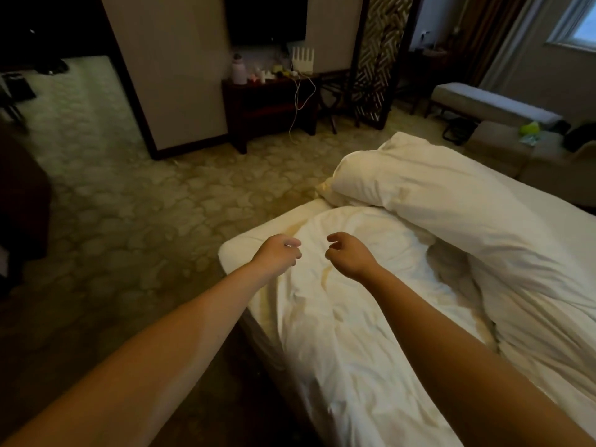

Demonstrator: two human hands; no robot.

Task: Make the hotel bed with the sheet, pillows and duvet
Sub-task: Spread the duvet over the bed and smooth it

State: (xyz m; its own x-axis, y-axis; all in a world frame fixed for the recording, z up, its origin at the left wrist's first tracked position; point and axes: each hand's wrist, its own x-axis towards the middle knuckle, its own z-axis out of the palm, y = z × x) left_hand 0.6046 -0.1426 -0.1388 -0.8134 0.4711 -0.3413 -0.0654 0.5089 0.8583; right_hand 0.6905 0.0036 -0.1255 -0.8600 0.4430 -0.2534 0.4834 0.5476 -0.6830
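Reaching mid-frame: left hand (277,253) and right hand (350,257), fingers loosely curled, empty; sheet (338,311) wrinkled, duvet (477,214) heaped at right; judged early, pillows unseen.

There are two hands, one left hand (277,253) and one right hand (348,254), over one bed (238,250) that carries one crumpled sheet (338,317) and one bunched duvet (451,195). Beyond it are one dark worktop (271,101), one long padded seat (483,103), one television (267,17) and one window (577,21).

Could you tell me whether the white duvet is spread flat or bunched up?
Bunched up: the puffy white duvet lies heaped in thick folds.
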